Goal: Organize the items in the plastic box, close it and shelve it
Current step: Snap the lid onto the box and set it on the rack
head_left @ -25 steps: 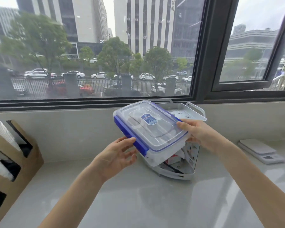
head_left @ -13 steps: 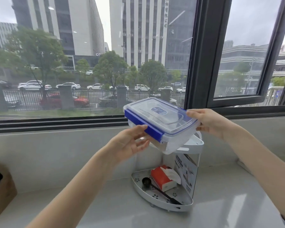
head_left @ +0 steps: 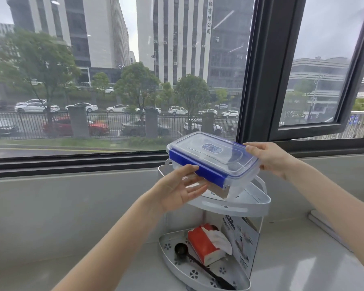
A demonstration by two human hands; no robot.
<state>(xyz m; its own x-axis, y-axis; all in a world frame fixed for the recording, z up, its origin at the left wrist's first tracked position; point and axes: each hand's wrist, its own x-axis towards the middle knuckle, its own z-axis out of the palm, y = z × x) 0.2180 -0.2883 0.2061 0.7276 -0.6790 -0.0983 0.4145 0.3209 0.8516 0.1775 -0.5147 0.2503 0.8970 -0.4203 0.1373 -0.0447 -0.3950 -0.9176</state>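
**Closed box held over the top tier of the shelf**

The left hand (head_left: 180, 191) has its fingers spread under the near left corner of the plastic box (head_left: 213, 159), thumb pressed against the blue clip (head_left: 198, 170) on the near long side, grasping the box from below. The right hand (head_left: 268, 157) grips the right end, fingertips on the lid's edge. Between them the box is tilted, its near side lower, lid clipped on. It sits just above the upper tray (head_left: 250, 203) of a white two-tier corner shelf (head_left: 214, 238); whether its base touches the tray cannot be told. On the lower tray (head_left: 189, 271) lie a red tissue pack (head_left: 206, 243) and, to its left, a black scoop (head_left: 180, 249). The shelf stands on a grey counter (head_left: 72, 238) beneath a window (head_left: 114, 80).
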